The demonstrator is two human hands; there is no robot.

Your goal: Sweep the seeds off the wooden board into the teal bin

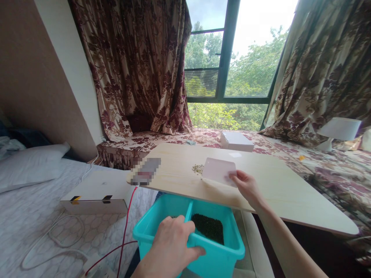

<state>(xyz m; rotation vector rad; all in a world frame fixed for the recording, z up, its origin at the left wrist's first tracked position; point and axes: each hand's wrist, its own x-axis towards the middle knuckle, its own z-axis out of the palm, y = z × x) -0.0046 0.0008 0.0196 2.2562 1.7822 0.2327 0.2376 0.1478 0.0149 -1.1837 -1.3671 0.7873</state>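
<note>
My right hand (246,184) pinches the right edge of a thin, pale, flat rectangular sheet (218,170), tilted over the wooden tabletop (174,162). Just left of the sheet lies a small scatter of greenish-brown bits (197,168), too small to name. Below the table's near edge stands a turquoise two-compartment bin (217,256). My left hand (176,241) is closed on its near rim by the divider, thumb on the outer side. Dark granular material (208,227) lies in the right compartment; my left hand partly hides the left one.
A blurred-out flat device (146,171) with a red cable (126,226) lies at the table's left end. Left of the table, a white box (97,192) rests on the bed. Another white box (237,141) and a lamp (339,129) stand by the window.
</note>
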